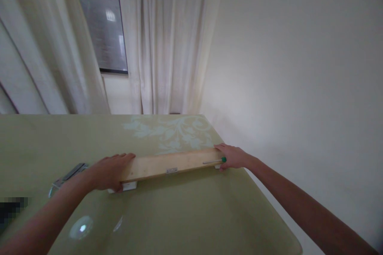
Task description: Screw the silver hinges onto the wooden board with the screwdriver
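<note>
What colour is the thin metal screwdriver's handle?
The short screwdriver handle is green, showing best in the head view.

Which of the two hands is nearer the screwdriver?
The right hand, at the end of the wooden board beside the green-handled screwdriver; the left hand grips the opposite end.

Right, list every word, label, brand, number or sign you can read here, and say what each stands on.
No readable text anywhere.
Small grey rectangular patch on the pale wooden board: too small and blurred to tell whether its marks are lettering.
Dark-and-grey flat object beside the left forearm: nothing legible.
White floral pattern on the glossy green table: decoration, not writing.
</note>
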Demonstrator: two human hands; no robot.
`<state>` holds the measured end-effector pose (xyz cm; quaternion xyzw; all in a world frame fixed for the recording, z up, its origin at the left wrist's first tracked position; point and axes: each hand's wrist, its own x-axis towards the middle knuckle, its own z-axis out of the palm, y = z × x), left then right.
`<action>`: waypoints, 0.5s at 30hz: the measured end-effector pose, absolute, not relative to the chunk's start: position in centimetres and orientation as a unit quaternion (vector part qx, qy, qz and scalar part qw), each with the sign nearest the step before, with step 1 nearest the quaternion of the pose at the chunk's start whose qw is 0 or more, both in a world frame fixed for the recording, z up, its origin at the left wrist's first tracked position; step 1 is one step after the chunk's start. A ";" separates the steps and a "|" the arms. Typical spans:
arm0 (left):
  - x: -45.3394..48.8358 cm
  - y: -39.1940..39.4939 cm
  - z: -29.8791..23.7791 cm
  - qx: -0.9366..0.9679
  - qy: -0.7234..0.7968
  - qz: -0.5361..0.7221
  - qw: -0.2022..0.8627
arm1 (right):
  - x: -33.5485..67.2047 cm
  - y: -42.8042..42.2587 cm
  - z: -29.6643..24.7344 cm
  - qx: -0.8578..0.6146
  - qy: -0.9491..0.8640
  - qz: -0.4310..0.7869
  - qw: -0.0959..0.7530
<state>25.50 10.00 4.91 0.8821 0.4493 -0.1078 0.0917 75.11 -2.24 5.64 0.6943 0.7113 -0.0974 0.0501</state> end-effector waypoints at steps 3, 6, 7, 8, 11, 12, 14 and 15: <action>25.3 10.6 4.6 0.889 0.435 -0.113 0.090 | 74.9 -2.2 5.7 0.699 0.708 -0.086 0.055; 25.3 11.0 4.3 0.891 0.431 -0.115 0.088 | 74.9 -2.1 5.8 0.695 0.712 -0.081 0.066; 25.3 11.1 4.4 0.889 0.433 -0.117 0.089 | 74.9 -2.0 5.8 0.692 0.713 -0.081 0.070; 25.5 11.1 4.5 0.889 0.434 -0.118 0.089 | 75.0 -1.9 5.9 0.691 0.715 -0.082 0.075; 26.0 10.9 5.1 0.883 0.441 -0.136 0.089 | 75.2 -1.6 5.9 0.686 0.717 -0.087 0.087; 26.3 10.8 5.4 0.880 0.443 -0.147 0.090 | 75.2 -1.6 6.0 0.686 0.716 -0.090 0.089; 26.7 10.6 5.7 0.872 0.450 -0.164 0.097 | 75.3 -1.6 6.0 0.686 0.715 -0.096 0.093; 26.9 10.6 5.9 0.870 0.453 -0.167 0.100 | 75.3 -1.6 6.1 0.686 0.715 -0.099 0.095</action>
